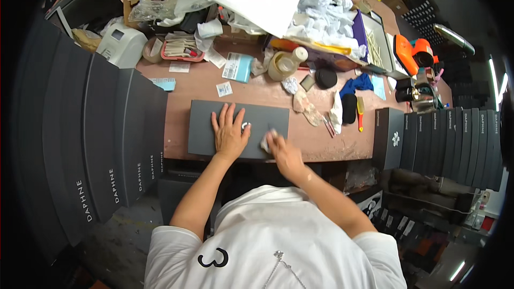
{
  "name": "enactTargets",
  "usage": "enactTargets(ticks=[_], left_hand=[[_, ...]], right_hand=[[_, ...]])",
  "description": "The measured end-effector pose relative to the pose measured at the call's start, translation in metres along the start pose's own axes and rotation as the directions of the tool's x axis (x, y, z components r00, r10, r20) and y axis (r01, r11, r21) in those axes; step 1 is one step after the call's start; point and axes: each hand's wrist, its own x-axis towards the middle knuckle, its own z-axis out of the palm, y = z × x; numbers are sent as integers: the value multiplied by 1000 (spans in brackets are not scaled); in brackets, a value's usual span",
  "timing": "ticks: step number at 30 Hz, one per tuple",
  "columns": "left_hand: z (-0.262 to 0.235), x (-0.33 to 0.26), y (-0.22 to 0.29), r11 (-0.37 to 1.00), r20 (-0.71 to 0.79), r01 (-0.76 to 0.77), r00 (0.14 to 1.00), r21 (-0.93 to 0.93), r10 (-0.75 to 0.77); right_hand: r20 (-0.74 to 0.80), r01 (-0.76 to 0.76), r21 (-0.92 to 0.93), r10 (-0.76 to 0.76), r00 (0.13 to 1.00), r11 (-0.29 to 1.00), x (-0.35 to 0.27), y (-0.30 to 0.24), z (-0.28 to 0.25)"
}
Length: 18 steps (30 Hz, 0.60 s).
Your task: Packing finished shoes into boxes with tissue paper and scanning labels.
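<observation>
A dark grey shoebox (202, 131) lies closed near the front edge of the brown worktable (321, 147). My left hand (229, 135) rests flat on its lid with the fingers apart, partly covering a small white logo. Over the right part of the lid, my right hand (286, 154) is closed on a small crumpled whitish cloth (265, 142), pressed to the surface. That hand is slightly smeared by motion, and its fingers hide part of the cloth.
Tall stacks of dark shoeboxes stand left (101, 128) and right (433, 142). Behind the shoebox are a tape roll (282, 67), a black round tin (325, 78), rags (306, 108) and a red-yellow tool (360, 113). A crumpled-paper pile (326, 18) and white printer (122, 45) stand farther back.
</observation>
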Motion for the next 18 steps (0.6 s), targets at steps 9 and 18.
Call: enactTargets(ticks=[9,18], left_hand=[[1,1,1,1000,-6,3,1000,-2,-3],[-1,-1,3,1000,17,21,1000,12,-21]], right_hand=[[-63,79,0,-79,995,997,-1,-12,7],[15,2,168,-5,1000,986,-23,-13,0]])
